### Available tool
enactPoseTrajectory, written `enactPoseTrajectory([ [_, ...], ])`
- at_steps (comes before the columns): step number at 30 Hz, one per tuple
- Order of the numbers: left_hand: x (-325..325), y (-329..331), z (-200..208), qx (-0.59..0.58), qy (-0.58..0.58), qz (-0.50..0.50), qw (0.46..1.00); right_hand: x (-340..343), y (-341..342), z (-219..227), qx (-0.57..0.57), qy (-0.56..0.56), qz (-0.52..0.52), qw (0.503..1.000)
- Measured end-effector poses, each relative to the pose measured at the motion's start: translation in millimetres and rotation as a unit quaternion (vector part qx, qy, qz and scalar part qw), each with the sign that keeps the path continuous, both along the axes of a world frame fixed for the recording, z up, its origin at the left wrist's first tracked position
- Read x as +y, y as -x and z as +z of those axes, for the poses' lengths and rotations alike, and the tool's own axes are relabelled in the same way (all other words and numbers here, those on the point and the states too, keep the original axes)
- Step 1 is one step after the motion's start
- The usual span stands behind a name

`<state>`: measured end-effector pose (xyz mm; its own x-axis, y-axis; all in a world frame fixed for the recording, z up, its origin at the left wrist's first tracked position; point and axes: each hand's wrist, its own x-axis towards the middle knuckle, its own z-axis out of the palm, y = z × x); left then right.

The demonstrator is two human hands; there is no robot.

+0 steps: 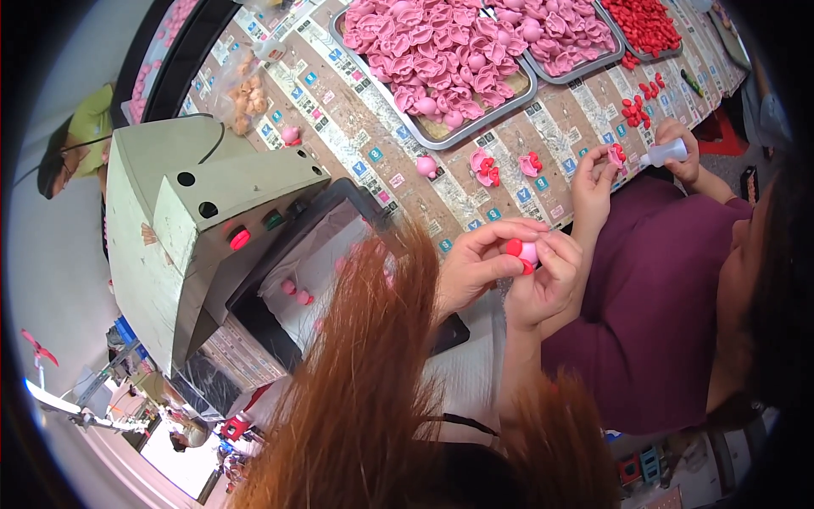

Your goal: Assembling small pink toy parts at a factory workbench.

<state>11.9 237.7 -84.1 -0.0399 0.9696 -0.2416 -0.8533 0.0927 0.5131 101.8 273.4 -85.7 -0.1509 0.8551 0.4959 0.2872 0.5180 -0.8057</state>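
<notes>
From the head view, the left hand and the right hand meet just above the near edge of the table, fingertips closed together on one small pink piece with a red cap on its left side — the piece sits between the two grips, pinched by thumb and fingers of both, and a second bit of red shows just below it. Long reddish hair hangs across the lower middle of the picture and hides the wrists. To the left stands a grey-green machine with a red button and a green button on its sloped face; a few pink pieces lie in its open white bay. The table is covered with a sheet of small printed labels, white with blue and pink squares, in long rows. On it lie two metal trays of pink pieces, the big tray near the middle and another tray to its right — and a tray of red caps beyond. Loose pink and red bits lie between. At the right a co-worker in a maroon shirt holds a pink-and-red piece in one hand and a small white bottle in the other.
</notes>
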Motion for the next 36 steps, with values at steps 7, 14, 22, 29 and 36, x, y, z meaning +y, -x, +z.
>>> enactPoseTrajectory([
  [7,1.5,0.8,-3.9,0.013,-0.003,0.026,1.000,1.4,0.6,0.1,-0.029,-0.004,-0.001,1.000],
  [14,3.5,2.8,-2.0,-0.005,-0.005,0.002,1.000,5.8,1.5,5.6,-0.035,-0.025,0.001,0.999],
  [22,5.6,3.9,3.9,-0.177,-0.021,-0.022,0.984,1.6,0.5,23.4,-0.065,0.019,0.006,0.998],
  [29,5.6,5.9,-1.9,-0.212,-0.058,0.006,0.976,-12.4,-1.3,28.7,-0.053,0.044,-0.019,0.997],
  [36,6.5,5.9,3.6,-0.197,-0.052,0.005,0.979,-9.6,-2.2,32.0,-0.083,0.067,-0.021,0.994],
])
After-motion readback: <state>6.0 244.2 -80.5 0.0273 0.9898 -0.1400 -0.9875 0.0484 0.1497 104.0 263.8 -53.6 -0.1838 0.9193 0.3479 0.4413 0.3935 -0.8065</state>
